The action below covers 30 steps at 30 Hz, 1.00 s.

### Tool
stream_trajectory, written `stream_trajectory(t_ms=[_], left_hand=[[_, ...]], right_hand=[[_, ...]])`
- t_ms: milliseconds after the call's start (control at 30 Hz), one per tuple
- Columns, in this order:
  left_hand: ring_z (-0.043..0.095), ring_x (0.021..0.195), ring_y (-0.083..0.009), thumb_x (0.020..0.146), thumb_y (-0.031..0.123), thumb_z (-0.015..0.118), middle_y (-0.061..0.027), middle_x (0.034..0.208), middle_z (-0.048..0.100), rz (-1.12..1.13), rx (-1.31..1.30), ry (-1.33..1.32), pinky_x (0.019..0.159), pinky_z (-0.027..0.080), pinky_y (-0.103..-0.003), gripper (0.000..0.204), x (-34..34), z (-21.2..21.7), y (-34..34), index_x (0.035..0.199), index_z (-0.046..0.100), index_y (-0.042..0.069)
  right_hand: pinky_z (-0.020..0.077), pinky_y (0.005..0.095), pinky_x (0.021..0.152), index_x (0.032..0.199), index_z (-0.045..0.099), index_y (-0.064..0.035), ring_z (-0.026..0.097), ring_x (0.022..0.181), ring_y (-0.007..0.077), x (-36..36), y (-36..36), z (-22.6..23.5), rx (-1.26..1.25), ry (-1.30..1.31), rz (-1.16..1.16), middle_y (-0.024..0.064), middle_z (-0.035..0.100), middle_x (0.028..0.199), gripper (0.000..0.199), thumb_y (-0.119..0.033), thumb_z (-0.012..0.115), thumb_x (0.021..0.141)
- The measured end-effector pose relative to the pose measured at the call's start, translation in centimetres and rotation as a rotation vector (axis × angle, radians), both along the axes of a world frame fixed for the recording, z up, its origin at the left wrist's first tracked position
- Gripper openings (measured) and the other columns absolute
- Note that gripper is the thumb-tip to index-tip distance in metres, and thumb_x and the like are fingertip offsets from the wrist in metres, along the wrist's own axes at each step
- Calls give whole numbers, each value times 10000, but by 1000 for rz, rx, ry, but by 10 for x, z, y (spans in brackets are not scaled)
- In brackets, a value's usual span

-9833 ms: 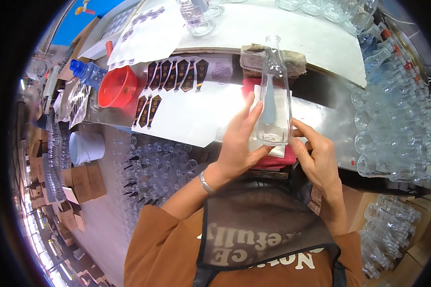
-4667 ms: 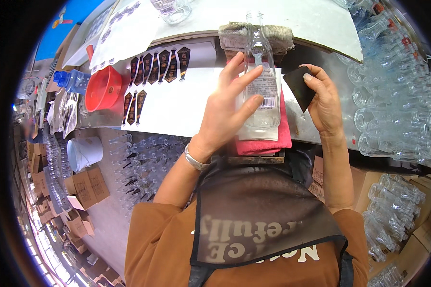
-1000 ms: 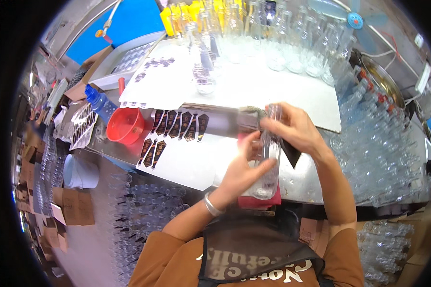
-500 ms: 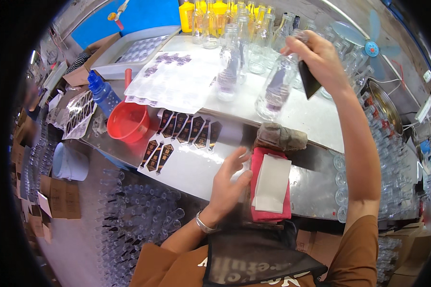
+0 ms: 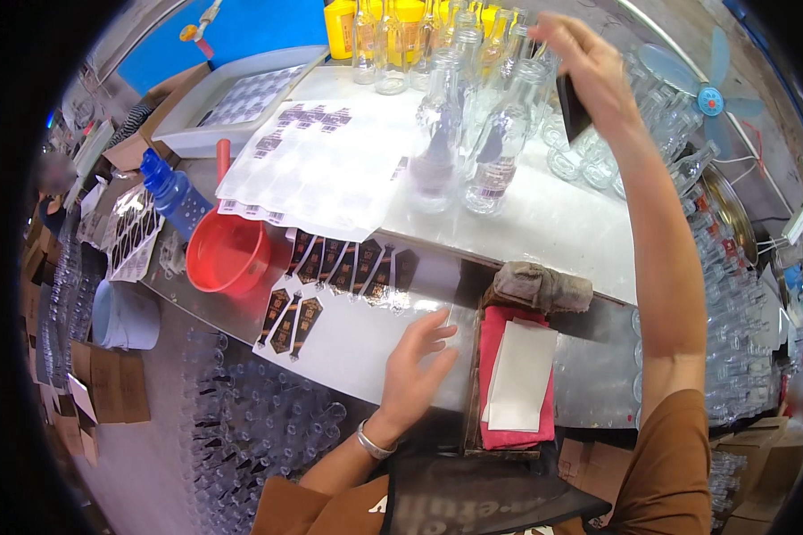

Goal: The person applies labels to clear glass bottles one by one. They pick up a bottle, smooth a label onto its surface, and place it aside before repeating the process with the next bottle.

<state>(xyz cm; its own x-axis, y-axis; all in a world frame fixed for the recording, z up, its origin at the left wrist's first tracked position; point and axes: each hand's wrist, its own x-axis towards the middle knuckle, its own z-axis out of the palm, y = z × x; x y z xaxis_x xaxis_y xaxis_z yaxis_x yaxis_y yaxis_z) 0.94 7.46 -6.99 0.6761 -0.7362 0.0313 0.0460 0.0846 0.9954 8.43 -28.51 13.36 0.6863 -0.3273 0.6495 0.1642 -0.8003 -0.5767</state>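
Note:
My left hand (image 5: 417, 370) is held with its fingers apart and nothing in it, over the white label sheet (image 5: 339, 343) that carries black-and-gold labels (image 5: 290, 324). Above the back of the table my right hand (image 5: 591, 76) reaches among glass bottles, its fingers stretched out. A dark, flat piece (image 5: 573, 109) hangs below the palm and appears held by the hidden fingers; its kind is unclear. Just left of that hand stands a clear glass bottle (image 5: 495, 160) with a printed label. Beside it is another labelled bottle (image 5: 435, 156).
A folded grey cloth (image 5: 542, 287) lies behind a red cloth with white papers (image 5: 522, 374) on a stand. Printed sheets (image 5: 317, 169), a red dipper (image 5: 227, 254) and a blue bottle (image 5: 177, 192) are to the left. A fan (image 5: 710, 101) stands right; many bottles (image 5: 250, 419) cover the floor.
My right hand has let go of the labelled bottle, now standing beside the other one, and has moved up from it with the dark piece. My left hand has shifted slightly lower in the picture.

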Motion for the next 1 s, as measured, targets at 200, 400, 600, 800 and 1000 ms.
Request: stream_trajectory(t_ms=[200, 400, 600, 800, 1000], left_hand=[[589, 1256, -224, 983, 50, 583, -125, 1444, 532, -43, -3, -1, 1018, 479, -333, 463, -2, 6, -10, 1429, 471, -4], [606, 1229, -212, 970, 18, 585, -109, 1397, 561, -63, -11, -23, 1020, 481, -332, 448, -15, 14, -4, 1410, 499, -4], [614, 1213, -214, 948, -1, 601, -103, 1323, 595, -86, -2, -135, 1031, 481, -343, 443, -31, 27, -13, 1385, 526, -11], [440, 1403, -274, 834, 151, 765, -172, 1507, 470, -217, -187, -275, 1168, 319, -380, 782, -28, 45, -47, 1509, 399, -1], [507, 1288, -288, 1027, 258, 574, -234, 1474, 411, -468, -110, 328, 1069, 410, -391, 792, -59, 22, -57, 1607, 88, 23]], right_hand=[[507, 383, 914, 1351, 598, -74, 675, 1031, 274, 58, -71, -12, -264, 379, -214, 168, 708, 1120, 636, -538, 631, 917], [520, 393, 877, 1251, 624, -50, 699, 944, 304, -12, -33, -31, -208, 132, -335, 191, 717, 1009, 560, -452, 702, 870], [459, 219, 657, 1170, 665, -51, 620, 759, 65, -136, 17, 18, -149, -63, -313, 47, 720, 859, 319, -281, 689, 951], [429, 174, 625, 1185, 644, 26, 534, 656, 26, -189, 73, 12, 103, 293, 73, 69, 723, 907, 351, -269, 548, 1020], [470, 204, 613, 1319, 577, 47, 569, 634, 56, -212, 91, -107, 490, 222, -44, 101, 701, 1089, 442, -292, 565, 1036]])
